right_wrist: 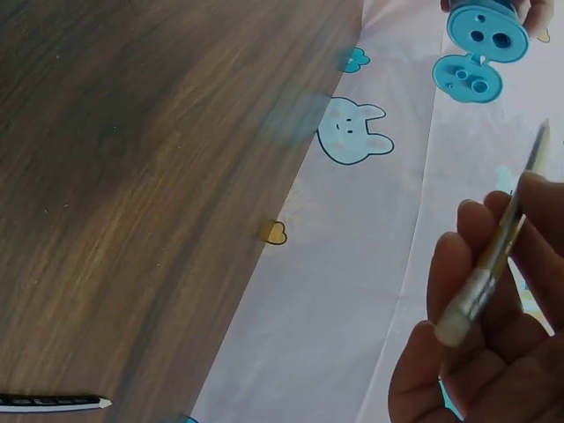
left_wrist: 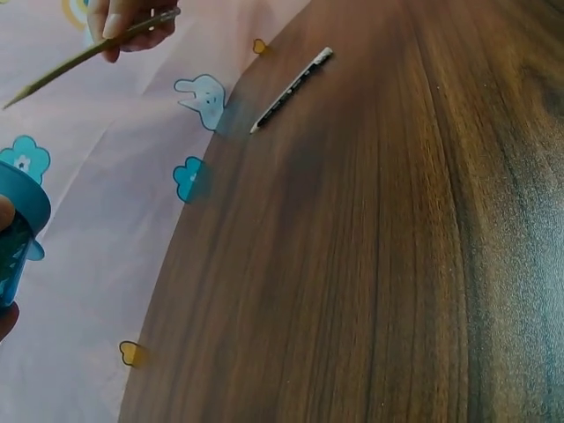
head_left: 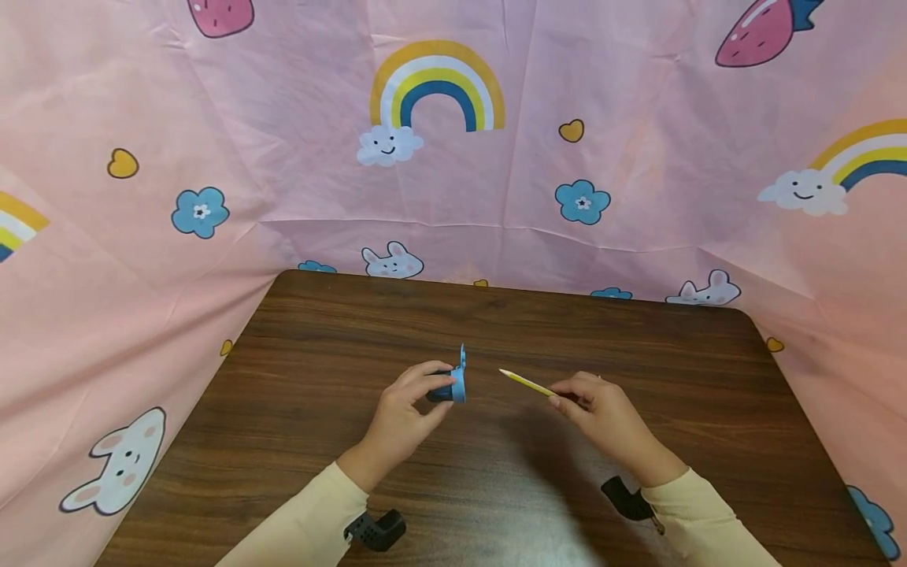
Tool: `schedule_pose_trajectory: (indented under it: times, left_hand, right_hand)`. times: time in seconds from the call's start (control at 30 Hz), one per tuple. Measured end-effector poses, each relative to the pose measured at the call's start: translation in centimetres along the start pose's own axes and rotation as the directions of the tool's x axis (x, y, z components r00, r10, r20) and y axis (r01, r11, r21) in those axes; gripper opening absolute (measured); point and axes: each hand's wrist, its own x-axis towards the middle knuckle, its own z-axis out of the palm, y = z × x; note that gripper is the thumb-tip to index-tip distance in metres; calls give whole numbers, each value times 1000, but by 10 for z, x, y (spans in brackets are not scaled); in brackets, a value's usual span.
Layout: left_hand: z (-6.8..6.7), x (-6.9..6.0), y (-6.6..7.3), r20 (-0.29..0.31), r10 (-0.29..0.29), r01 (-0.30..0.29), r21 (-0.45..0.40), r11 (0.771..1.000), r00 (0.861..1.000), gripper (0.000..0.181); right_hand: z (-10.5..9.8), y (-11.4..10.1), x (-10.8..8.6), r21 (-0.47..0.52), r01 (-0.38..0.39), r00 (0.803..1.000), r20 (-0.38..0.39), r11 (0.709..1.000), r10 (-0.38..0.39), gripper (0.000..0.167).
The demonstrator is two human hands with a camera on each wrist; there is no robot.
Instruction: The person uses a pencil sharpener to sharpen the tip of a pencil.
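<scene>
My left hand (head_left: 398, 417) grips a blue pencil sharpener (head_left: 458, 386) with a dark body, held above the table on its side. Its hinged lid (right_wrist: 467, 79) hangs open, and the right wrist view shows holes of different sizes in its face. In my right hand (head_left: 602, 413) a yellow pencil (head_left: 526, 383) is pinched near its eraser end. The pencil's sharpened tip points left toward the sharpener, with a gap between them. A black-and-white patterned pencil (left_wrist: 293, 90) lies on the table in both wrist views; I cannot make it out in the head view.
The dark wooden table (head_left: 354, 315) has rounded far corners. Pink cloth (head_left: 298, 118) printed with rainbows, flowers and rabbits hangs behind it and at both sides. Black wrist cameras (head_left: 379, 531) sit at both sleeves.
</scene>
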Motion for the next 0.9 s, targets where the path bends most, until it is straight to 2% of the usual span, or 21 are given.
schedule_pose_trajectory:
  times: [0.13,0.3,0.5,0.63,0.9]
  left_hand:
    - [1,0,-3,18,-18,18,5,1000,1000,35]
    - [3,0,-7,30,-35,35,-2,999,999,36]
    - [5,1,-13,27,-9,9,3,1000,1000,37]
    - [6,2,-16,39,-4,2,36,999,999,38]
    - [9,1,-25,71,-65,60,61,996,995,39]
  right_hand:
    - [-1,1,0,52,-77,997,13,996,77,12]
    - [-3,3,0,144,-180,983,60,973,172,18]
    - [-5,12,2,242,-261,965,99,934,244,23]
    - [-5,19,2,264,-306,952,86,915,294,24]
    - [-10,29,3,246,-404,914,74,881,399,31]
